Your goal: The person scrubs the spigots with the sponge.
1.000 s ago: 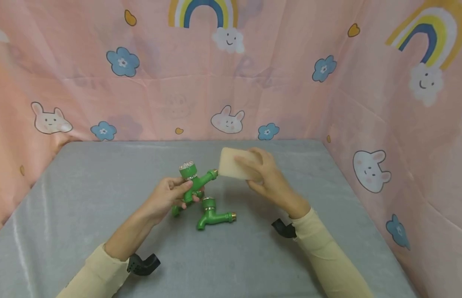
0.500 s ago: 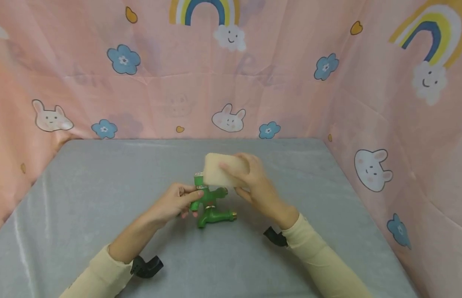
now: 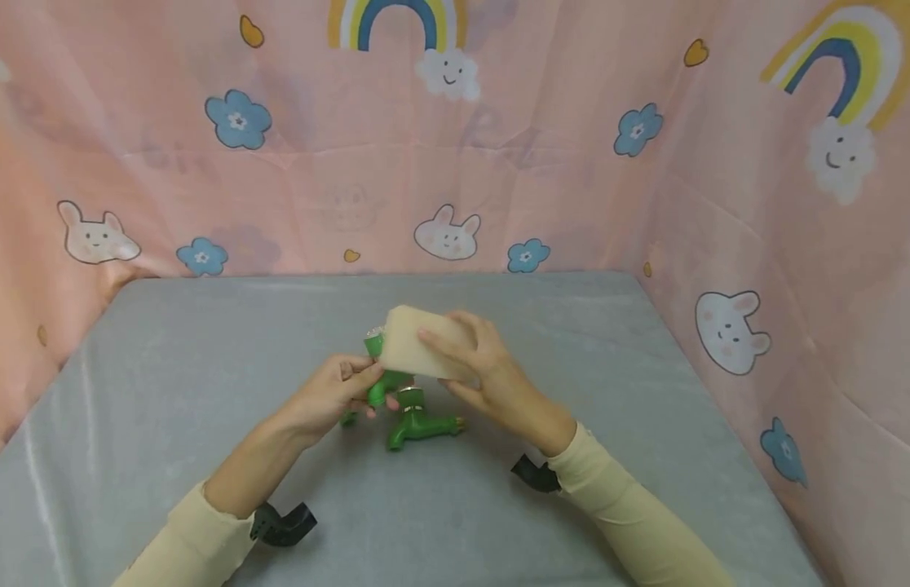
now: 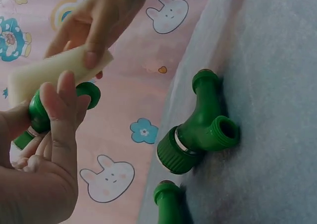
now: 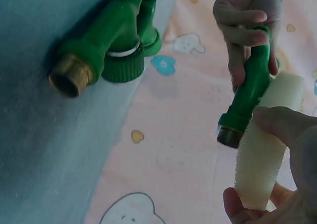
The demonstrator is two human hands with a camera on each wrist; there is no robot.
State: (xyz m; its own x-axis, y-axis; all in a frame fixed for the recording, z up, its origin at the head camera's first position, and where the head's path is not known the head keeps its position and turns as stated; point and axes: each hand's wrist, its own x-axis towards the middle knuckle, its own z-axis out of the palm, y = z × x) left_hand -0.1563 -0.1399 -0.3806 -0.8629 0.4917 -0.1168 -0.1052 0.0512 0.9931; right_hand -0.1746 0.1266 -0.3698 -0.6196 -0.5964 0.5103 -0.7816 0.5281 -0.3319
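My left hand grips a green plastic faucet with a brass-coloured threaded end, held up off the table. A cream sponge block is pinched between the thumb and fingers of my right hand. One broad face of the sponge lies along the faucet's body in the right wrist view, and it hides much of the faucet in the head view. Below them on the table stands a second green faucet. A third green faucet sits behind my left hand, mostly hidden in the head view.
A grey cloth-covered table spreads under both hands. Pink curtains printed with rabbits, flowers and rainbows hang at its back and sides. Black curved pieces stick out at both wrists, low over the table.
My right hand has brought the sponge leftward and slightly down onto the held faucet. My left hand shifted the faucet right and down, then partly back, keeping its grip.
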